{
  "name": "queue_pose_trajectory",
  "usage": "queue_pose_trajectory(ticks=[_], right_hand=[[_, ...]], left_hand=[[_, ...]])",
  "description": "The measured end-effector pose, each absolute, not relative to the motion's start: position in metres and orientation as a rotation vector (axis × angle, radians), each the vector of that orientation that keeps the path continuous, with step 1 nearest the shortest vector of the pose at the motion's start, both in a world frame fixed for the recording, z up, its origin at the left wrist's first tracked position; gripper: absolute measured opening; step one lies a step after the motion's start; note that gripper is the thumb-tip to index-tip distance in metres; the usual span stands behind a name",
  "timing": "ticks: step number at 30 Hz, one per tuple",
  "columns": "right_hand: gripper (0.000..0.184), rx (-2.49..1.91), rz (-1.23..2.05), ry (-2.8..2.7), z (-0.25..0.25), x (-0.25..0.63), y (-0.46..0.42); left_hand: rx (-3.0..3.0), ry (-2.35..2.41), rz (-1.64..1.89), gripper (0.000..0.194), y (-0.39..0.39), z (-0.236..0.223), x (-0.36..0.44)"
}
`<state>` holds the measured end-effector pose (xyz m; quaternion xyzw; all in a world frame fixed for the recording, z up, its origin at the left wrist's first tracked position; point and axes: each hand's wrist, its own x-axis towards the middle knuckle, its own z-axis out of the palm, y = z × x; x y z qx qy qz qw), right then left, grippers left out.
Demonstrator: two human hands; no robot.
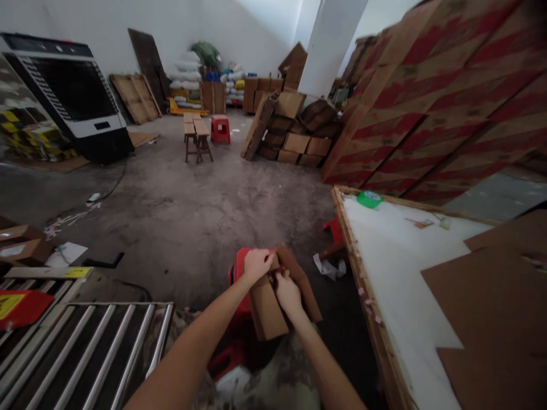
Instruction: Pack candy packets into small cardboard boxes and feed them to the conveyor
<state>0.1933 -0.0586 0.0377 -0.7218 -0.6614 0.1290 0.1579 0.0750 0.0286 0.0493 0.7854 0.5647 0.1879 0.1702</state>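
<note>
In the head view, the open brown box [268,312] sits on a red stool [241,263]. The left hand [257,265] is bent over the box's far edge. The right hand [288,293] reaches inside, by small bright things [279,273]. It helps to keep the box steady, move gently and leave the flaps unbent. The fingertips are hard to see, so I cannot tell if either hand grips anything. The box's bottom is hidden.
</note>
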Motion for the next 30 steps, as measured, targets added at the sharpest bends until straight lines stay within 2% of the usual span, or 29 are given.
queue_pose_trajectory(ticks=[3,9,15,17,22,26,28,30], right_hand=[[0.046,-2.038,0.406,-1.902,0.035,0.193,-0.051],[0.041,-1.783,0.377,-1.967,0.032,0.202,-0.062],[0.039,-1.643,-0.027,-1.791,0.065,0.209,-0.085],[0.05,-1.806,-0.071,-1.643,0.079,0.215,-0.085],[0.08,-2.132,0.396,-1.774,0.079,0.182,-0.093],[0.104,-2.221,0.232,-1.943,0.055,0.139,-0.116],[0.105,-2.237,0.189,-1.965,0.049,0.139,-0.122],[0.106,-2.241,0.192,-1.943,0.048,0.152,-0.122]], left_hand=[[2.365,1.601,0.467,0.024,0.023,0.056,0.078],[2.477,1.631,0.451,0.022,0.024,0.053,0.086],[2.437,1.677,0.442,0.022,0.026,0.051,0.086],[2.415,1.671,0.466,0.022,0.026,0.049,0.086],[2.061,1.728,0.761,0.021,0.039,0.042,0.082],[1.588,1.71,1.296,0.026,0.053,0.04,0.073],[1.462,1.646,1.498,0.022,0.046,0.033,0.063],[1.295,1.658,1.52,0.024,0.022,0.017,0.049]])
